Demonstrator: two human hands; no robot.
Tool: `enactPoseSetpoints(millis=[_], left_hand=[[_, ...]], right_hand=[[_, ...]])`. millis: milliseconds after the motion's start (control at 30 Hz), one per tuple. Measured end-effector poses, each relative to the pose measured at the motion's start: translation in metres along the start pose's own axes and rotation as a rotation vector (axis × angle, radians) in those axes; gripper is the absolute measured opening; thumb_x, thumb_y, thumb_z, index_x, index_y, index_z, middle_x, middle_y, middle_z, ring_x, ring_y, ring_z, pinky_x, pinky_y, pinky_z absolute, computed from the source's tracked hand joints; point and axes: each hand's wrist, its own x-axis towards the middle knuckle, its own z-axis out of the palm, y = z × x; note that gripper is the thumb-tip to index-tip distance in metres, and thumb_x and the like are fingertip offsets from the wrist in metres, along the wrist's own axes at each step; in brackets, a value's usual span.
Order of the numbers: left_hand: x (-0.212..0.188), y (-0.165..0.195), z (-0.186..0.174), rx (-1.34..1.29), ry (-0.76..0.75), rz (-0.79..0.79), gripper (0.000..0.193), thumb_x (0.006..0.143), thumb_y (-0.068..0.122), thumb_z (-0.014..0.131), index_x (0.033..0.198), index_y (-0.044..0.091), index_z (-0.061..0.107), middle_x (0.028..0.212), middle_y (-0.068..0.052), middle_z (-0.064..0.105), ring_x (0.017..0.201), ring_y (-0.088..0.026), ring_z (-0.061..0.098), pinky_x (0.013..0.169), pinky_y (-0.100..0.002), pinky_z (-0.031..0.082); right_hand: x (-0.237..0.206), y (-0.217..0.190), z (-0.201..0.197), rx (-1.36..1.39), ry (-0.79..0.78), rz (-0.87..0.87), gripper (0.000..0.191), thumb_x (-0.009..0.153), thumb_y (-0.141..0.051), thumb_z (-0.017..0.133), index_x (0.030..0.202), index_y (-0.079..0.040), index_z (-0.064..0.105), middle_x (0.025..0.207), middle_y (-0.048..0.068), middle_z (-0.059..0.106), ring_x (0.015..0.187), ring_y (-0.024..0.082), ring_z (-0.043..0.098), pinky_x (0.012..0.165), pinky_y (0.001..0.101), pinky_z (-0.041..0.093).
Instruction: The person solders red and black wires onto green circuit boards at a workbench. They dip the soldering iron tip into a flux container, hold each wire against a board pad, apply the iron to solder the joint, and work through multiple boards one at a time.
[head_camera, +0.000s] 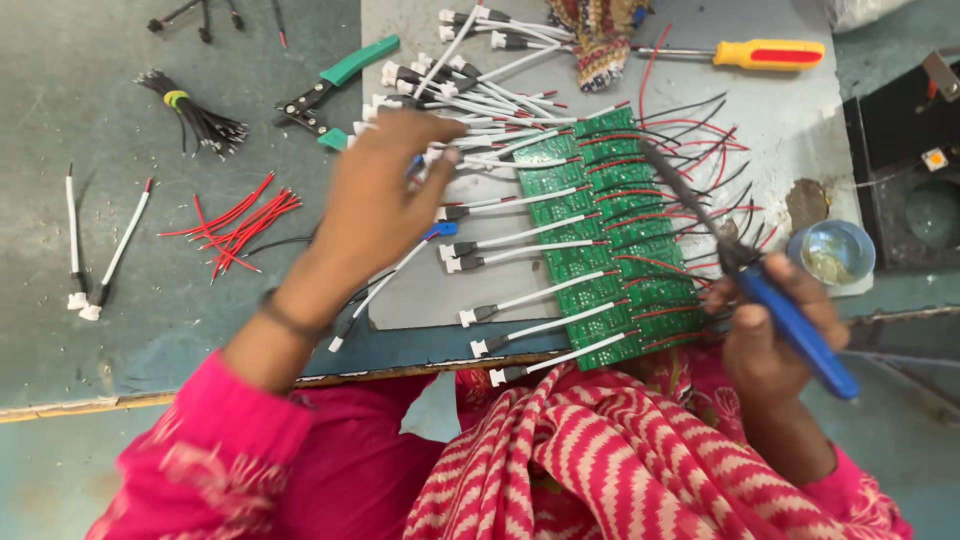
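My right hand (775, 335) grips a blue-handled soldering iron (795, 325); its dark shaft reaches up-left and its tip rests over the row of green circuit boards (605, 240). Red and black wires run off the boards to the right. White cables with white plugs (520, 300) stick out to the left. My left hand (385, 195) hovers, blurred, over those white cables at the left of the boards, holding a thin wire with blue-capped tweezers (440, 230). The boards lie on a grey plate (790, 110).
Green-handled cutters (335, 85) lie behind the left hand. A bundle of red wires (245, 220) and two white cables (100, 245) lie on the left. A yellow screwdriver (765, 53) is at the back, a small round tin (832, 252) at the right.
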Motion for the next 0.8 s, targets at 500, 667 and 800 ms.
enactPoseSetpoints(millis=[500, 667, 800], left_hand=[[-0.016, -0.037, 0.070, 0.294, 0.018, 0.021, 0.019, 0.089, 0.022, 0.078, 0.106, 0.015, 0.078, 0.115, -0.007, 0.060, 0.118, -0.029, 0.050, 0.096, -0.051, 0.032], [-0.020, -0.031, 0.076, 0.334, -0.011, 0.081, 0.011, 0.090, 0.021, 0.077, 0.099, 0.013, 0.076, 0.107, -0.005, 0.063, 0.110, -0.026, 0.055, 0.096, -0.048, 0.037], [-0.018, -0.029, 0.073, 0.343, -0.026, 0.101, 0.015, 0.091, 0.021, 0.076, 0.102, 0.011, 0.076, 0.098, -0.006, 0.063, 0.103, -0.028, 0.057, 0.087, -0.046, 0.039]], right_hand=[[-0.010, -0.002, 0.009, -0.131, -0.081, 0.061, 0.045, 0.107, -0.030, 0.074, 0.139, -0.002, 0.058, 0.104, 0.016, 0.071, 0.092, 0.020, 0.071, 0.087, 0.0301, 0.059], [-0.007, -0.005, 0.013, -0.112, -0.084, 0.071, 0.044, 0.108, -0.028, 0.074, 0.139, -0.002, 0.058, 0.104, 0.015, 0.070, 0.092, 0.019, 0.070, 0.086, 0.0294, 0.058], [-0.005, -0.006, 0.015, -0.117, -0.095, 0.069, 0.044, 0.107, -0.027, 0.074, 0.138, -0.001, 0.058, 0.104, 0.015, 0.070, 0.092, 0.019, 0.070, 0.085, 0.0288, 0.058]])
